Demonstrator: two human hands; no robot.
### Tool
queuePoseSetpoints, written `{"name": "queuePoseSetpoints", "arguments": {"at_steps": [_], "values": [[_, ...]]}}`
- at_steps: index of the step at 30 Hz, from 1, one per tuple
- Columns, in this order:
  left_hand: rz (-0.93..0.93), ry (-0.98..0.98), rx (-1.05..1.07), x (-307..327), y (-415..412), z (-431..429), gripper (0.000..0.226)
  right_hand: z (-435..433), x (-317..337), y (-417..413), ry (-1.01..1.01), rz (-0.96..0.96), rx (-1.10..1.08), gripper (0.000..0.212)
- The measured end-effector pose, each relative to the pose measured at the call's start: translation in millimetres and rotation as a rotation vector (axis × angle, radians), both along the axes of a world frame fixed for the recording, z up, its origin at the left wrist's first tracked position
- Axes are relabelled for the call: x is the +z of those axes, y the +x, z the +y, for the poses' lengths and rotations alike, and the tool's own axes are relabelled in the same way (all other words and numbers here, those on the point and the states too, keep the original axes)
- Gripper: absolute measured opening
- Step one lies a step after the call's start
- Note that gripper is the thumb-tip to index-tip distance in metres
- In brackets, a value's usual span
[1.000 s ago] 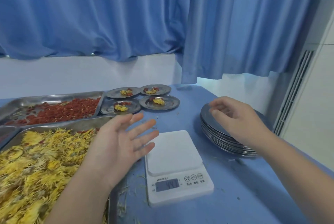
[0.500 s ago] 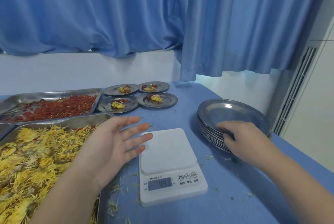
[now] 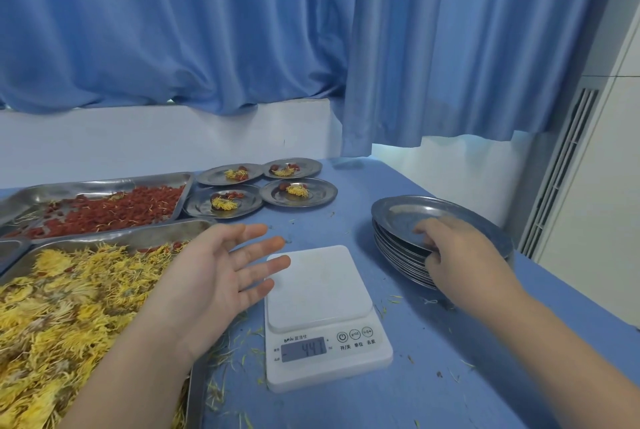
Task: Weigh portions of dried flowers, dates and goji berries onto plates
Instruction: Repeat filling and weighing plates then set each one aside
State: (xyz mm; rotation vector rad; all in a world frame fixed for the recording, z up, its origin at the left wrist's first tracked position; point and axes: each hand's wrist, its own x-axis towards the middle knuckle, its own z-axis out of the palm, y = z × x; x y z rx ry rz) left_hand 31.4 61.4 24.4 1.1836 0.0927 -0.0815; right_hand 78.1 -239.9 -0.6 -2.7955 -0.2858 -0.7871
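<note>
The right hand (image 3: 460, 255) pinches the near rim of the top plate (image 3: 408, 210) on the stack of empty metal plates (image 3: 391, 252) at the right of the blue table (image 3: 450, 387), with the thumb on its inner face and the fingers curled under. The left hand (image 3: 214, 276) holds nothing, its fingers straight and spread and its palm showing, fingertips over the left edge of the white scale (image 3: 318, 290), whose display is lit. Left of the scale, yellow dried flowers (image 3: 62, 307) fill the near tray (image 3: 145, 238) and goji berries (image 3: 110, 210) the tray behind (image 3: 104, 182) — four filled plates (image 3: 322, 191) sit beyond
</note>
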Motion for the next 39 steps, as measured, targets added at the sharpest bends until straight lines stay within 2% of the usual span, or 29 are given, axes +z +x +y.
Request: {"name": "queuePoseSetpoints", "arguments": {"at_steps": [3,9,14,21,25,35,39], "values": [[0.001,0.002,0.003,-0.2,0.1,0.9,0.031,-1.4,1.8,0.9,-0.001,-0.073,0.013,0.041],[0.007,-0.002,0.01,0.4,0.6,0.7,0.03,-1.4,9.6,-4.0,-0.014,-0.476,0.012,0.029],[-0.011,-0.026,0.072,2.2,-0.5,0.7,0.024,13.3,3.4,-9.8,-0.007,-0.601,0.175,0.018],[-0.079,-0.179,0.321,5.2,-2.6,7.8,0.01,47.4,-13.2,-18.6,-0.076,-0.603,0.408,0.015],[-0.075,-0.202,0.319,5.4,-2.8,7.6,0.009,59.3,-19.8,-22.2,-0.119,-0.577,0.49,0.013],[-0.072,-0.205,0.285,5.9,-3.8,7.1,0.009,60.8,-15.2,-27.9,-0.216,-0.418,0.509,0.029],[-0.068,-0.202,0.287,6.0,-4.2,6.4,0.009,52.4,-8.5,-33.8,-0.229,-0.247,0.631,0.011]]}}
